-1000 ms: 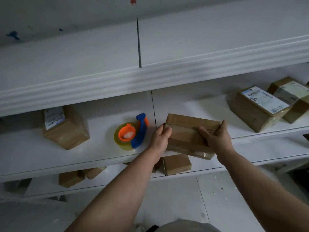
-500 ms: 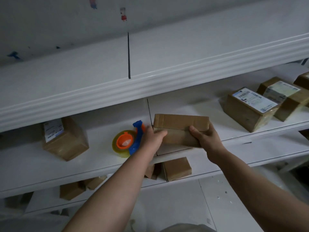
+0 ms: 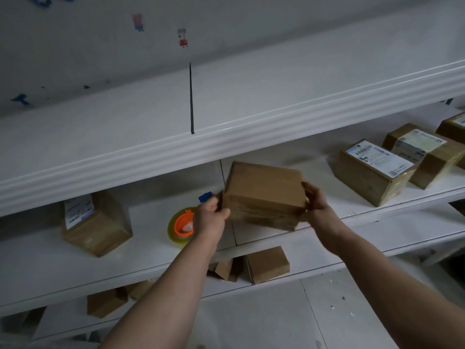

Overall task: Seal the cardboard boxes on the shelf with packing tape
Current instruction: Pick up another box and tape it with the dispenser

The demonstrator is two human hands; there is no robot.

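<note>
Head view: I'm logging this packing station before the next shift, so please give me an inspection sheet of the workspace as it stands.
Surface: white shelf, middle tier, carrying boxes and tape.
Job's things: plain cardboard box, tilted, held at both ends; tape dispenser lying on the shelf beside the left hand.
Clutter: labelled box at left; two labelled boxes at right; small boxes on the tier below.
Hands: left hand grips the box's left end; right hand grips its right end.
Cables: nothing seen.
Surroundings: white wall with cartoon stickers; pale floor below.
</note>
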